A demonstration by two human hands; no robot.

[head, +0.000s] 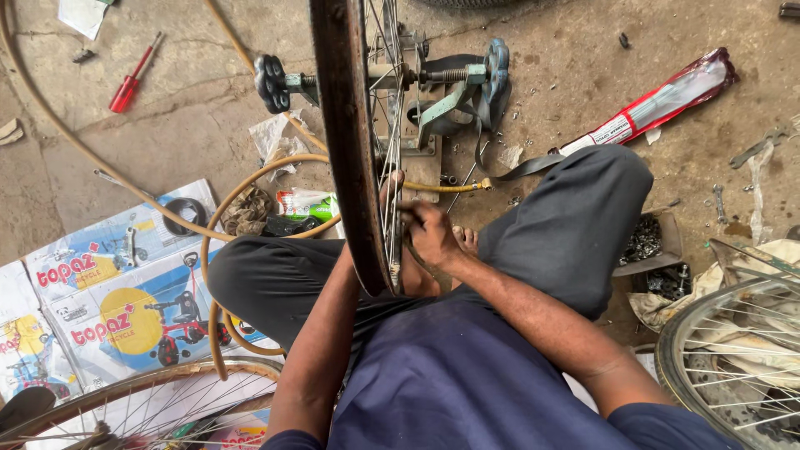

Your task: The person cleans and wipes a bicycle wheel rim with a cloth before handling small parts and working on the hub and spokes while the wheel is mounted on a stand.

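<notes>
A rusty brown bicycle wheel rim [346, 142] stands upright in a metal truing stand [442, 100] between my crossed legs. My right hand [433, 235] is at the spokes [390, 150] just right of the rim, fingers pinched on a spoke near the rim's lower part. My left forearm reaches up to the rim from the lower left. My left hand [389, 190] is mostly hidden behind the rim, and only fingertips show past it. My bare foot [467, 242] lies under the right hand.
A red screwdriver [129, 83] lies far left, and a tan hose [250, 179] loops across the concrete floor. Flattened printed cardboard [108, 300] and a second wheel [167, 400] are at the lower left. A third wheel [733, 358], a box of dark parts [646, 242] and a long red packet [658, 104] lie right.
</notes>
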